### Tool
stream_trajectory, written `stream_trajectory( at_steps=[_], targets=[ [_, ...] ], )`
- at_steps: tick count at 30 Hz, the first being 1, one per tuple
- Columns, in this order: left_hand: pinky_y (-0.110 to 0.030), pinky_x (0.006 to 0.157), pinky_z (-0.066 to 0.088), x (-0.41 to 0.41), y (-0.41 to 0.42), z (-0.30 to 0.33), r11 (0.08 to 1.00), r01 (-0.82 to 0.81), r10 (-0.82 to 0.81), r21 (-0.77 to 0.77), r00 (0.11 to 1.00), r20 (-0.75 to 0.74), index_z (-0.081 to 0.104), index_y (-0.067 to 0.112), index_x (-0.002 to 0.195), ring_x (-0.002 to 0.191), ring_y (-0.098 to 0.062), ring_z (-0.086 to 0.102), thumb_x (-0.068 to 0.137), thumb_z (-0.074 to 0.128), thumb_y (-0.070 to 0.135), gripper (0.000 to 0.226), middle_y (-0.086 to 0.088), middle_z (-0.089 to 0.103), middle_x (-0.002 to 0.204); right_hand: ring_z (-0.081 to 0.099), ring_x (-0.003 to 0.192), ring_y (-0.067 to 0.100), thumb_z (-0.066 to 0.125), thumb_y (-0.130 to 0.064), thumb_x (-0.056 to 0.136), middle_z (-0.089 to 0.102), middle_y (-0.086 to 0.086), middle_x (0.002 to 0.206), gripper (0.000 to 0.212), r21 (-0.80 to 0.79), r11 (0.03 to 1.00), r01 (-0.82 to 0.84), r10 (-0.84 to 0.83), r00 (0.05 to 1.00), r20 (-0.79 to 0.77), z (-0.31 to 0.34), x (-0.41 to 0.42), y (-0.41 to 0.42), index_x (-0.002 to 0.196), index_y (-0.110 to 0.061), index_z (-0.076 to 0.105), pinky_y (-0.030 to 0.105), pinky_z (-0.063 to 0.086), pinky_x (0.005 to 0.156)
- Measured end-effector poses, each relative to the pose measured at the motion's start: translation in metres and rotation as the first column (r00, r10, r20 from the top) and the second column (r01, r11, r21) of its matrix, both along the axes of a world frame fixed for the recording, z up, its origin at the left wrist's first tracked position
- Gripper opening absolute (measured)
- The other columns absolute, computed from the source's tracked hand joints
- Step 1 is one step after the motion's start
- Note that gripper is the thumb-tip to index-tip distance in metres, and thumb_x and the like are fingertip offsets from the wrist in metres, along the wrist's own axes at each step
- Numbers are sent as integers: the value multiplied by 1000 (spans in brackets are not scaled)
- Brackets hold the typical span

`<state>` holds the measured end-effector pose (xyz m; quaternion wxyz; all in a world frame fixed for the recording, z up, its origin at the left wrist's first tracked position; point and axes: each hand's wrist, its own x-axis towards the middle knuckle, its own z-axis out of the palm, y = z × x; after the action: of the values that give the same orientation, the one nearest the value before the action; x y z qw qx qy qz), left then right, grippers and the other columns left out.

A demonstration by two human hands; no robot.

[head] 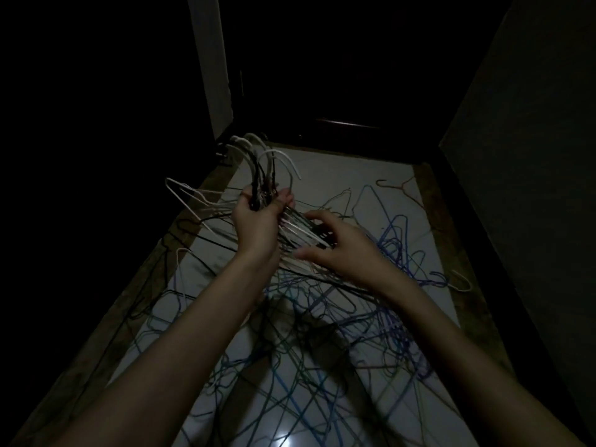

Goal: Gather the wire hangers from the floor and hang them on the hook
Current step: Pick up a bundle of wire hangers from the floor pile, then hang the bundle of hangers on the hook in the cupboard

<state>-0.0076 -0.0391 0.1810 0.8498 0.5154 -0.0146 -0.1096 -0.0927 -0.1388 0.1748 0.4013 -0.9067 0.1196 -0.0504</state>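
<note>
A: Gripping at 11 o'clock of frame centre: the left hand (258,217) is curling its fingers round the necks of a bunch of thin white and black wire hangers (258,166), hooks fanning upward, shoulders splaying out to 9 o'clock.

B: And the right hand (338,250)?

A: It is reaching in at 3 o'clock of the left, fingers spread and fairly straight, lying against the lower bars of the same bunch. Whether any finger is actually hooking a wire, I cannot tell; the light is too dim.

B: Where are the remaining hangers lying?

A: A loose tangle of blue, green and dark wire hangers (371,317) is covering the pale glossy tiled floor (338,169) from centre down to 6 o'clock, under both forearms. One single reddish-brown wire hanger (400,188) is lying apart at 2 o'clock, and one white hanger hook (462,283) is showing at 3 o'clock by the tangle's edge.

B: Surroundings?

A: A dark closed door (338,75) is standing at 12 o'clock.
</note>
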Motion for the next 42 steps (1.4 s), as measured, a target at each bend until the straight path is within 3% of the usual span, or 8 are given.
stream_trajectory(
  at_steps=[3,6,13,16,20,31,35,42],
  targets=[
    [-37,93,49,5,-5,43,1000,-1,2,-29,1000,3,50,20,86,93,-25,60,87,54,-12,32,-16,60,98,53,118,14,74,-44,74,50,-6,138,75,-156,988,0,0,1000,-2,38,3,-1,138,-36,35,38,48,94],
    [-32,89,50,9,-6,99,999,13,-13,-41,1000,-1,52,16,89,91,-21,59,87,51,-15,31,-8,58,87,53,117,12,71,-37,80,51,-9,136,67,-237,971,32,-22,999,44,88,8,0,136,-38,34,37,50,88],
    [-29,92,48,21,4,268,999,42,-42,25,999,-21,51,17,93,92,-19,59,87,45,-17,36,-8,57,88,61,100,14,67,-32,83,57,-9,127,58,-176,984,1,10,998,61,250,23,2,133,-39,38,40,53,81],
    [-33,97,46,24,11,351,999,42,-42,22,999,-27,46,17,110,102,-20,61,87,42,-17,41,-8,59,97,61,102,15,69,-31,81,58,-8,126,58,-153,988,-24,33,998,53,333,31,4,132,-37,41,42,52,85],
    [-32,95,46,28,23,467,999,43,-43,20,999,8,37,12,134,97,-15,61,88,41,-16,54,-6,59,97,59,102,10,71,-27,80,59,-9,122,58,-143,988,-50,62,995,83,453,40,8,131,-36,44,38,52,88],
    [-27,91,47,24,79,777,993,97,-85,-70,985,153,28,10,142,111,-21,59,87,43,-16,62,-12,60,108,62,101,9,73,-24,75,64,-11,111,57,-182,977,-112,147,970,193,766,51,38,125,-40,49,41,51,90],
    [-33,98,46,4,108,841,995,74,-57,-71,973,224,22,15,144,116,-21,57,88,45,-14,67,-12,60,112,61,101,7,74,-20,75,64,-12,105,55,-189,970,-152,198,947,254,833,43,59,123,-38,53,39,50,92],
    [-23,83,51,-49,165,890,994,-84,99,-63,955,279,30,17,139,114,-20,58,87,46,-14,63,-14,59,117,62,99,4,74,-27,72,64,-10,107,55,-166,914,-369,404,860,312,879,25,102,117,-49,52,37,52,91]
  ],
)
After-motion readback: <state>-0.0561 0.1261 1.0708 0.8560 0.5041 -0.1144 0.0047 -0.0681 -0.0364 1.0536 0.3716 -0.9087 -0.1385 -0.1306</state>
